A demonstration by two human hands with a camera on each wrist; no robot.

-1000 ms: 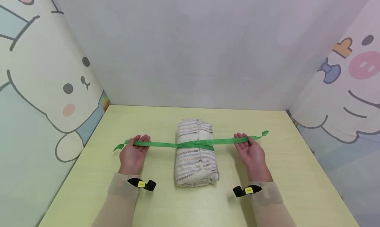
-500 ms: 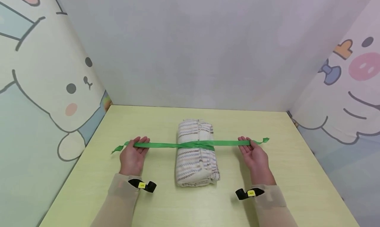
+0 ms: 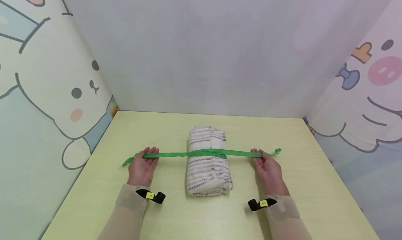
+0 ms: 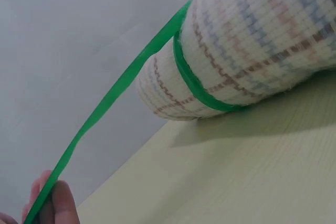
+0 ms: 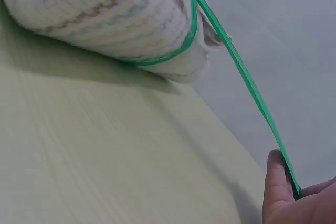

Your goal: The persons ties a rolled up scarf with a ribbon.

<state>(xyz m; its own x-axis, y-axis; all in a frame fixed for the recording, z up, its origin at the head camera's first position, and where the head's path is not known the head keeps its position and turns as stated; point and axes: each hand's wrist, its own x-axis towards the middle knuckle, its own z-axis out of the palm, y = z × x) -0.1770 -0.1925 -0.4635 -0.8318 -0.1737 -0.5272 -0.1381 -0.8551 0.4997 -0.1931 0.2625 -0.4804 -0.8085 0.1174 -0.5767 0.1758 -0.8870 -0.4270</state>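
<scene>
Holding ribbon (image 3: 207, 152), left hand (image 3: 142, 168) and right hand (image 3: 269, 169) hover inside table edges (image 3: 210, 115).

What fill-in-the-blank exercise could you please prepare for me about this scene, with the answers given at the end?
1. The colour of the ribbon is ____.
2. The cloth bundle lies ____ the left grip and the right grip.
3. The ribbon is wrapped ____ the middle of the cloth bundle.
4. The small label at the left wrist is coloured ____.

Missing words: green; between; around; yellow.
</scene>
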